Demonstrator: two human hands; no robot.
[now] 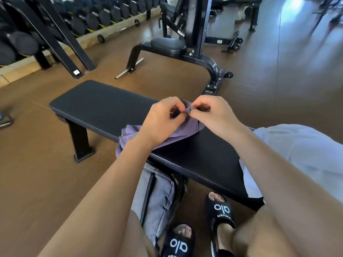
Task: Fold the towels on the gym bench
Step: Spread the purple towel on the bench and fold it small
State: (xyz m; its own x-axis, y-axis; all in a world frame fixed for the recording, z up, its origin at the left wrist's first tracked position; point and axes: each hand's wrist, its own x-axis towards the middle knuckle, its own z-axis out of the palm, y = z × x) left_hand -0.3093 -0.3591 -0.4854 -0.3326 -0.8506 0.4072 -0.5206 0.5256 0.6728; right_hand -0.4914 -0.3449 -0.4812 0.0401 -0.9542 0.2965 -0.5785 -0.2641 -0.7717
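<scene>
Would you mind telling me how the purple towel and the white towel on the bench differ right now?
The purple towel is being handled: the left hand and right hand pinch its edge together, lifting it. The white towel lies untouched at the bench's right end. The purple one looks smaller and bunched; the white one spreads wider. Both rest on the bench and drape over its near edge.

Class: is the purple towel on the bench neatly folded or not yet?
Not yet: the purple towel lies bunched, both hands pinching one edge.
</scene>
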